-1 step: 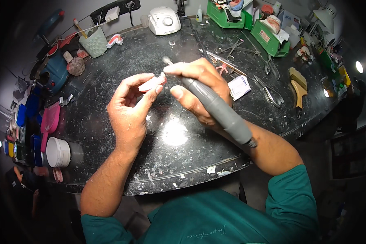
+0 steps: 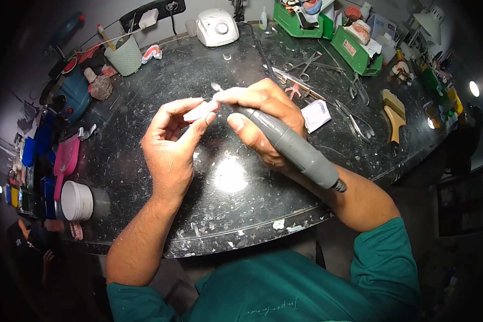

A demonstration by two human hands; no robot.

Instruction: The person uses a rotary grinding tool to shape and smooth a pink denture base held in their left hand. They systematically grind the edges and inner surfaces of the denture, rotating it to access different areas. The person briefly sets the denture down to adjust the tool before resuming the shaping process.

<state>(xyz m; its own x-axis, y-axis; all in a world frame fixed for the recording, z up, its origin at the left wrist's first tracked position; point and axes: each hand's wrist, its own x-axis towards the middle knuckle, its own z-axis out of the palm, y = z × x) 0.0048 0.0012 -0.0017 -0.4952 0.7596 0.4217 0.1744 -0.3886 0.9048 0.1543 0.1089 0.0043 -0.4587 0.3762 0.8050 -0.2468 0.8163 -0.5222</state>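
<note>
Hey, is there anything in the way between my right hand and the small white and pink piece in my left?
No separate object visibly stands between your right hand, holding the gray handpiece, and the piece. Your left hand's thumb and fingers partly cover it.

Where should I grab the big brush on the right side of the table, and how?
Probably by the wooden handle, coming from the near right edge of the table: the brush seems to lie flat, with its handle pointing toward that edge and its pale bristles facing away.
</note>
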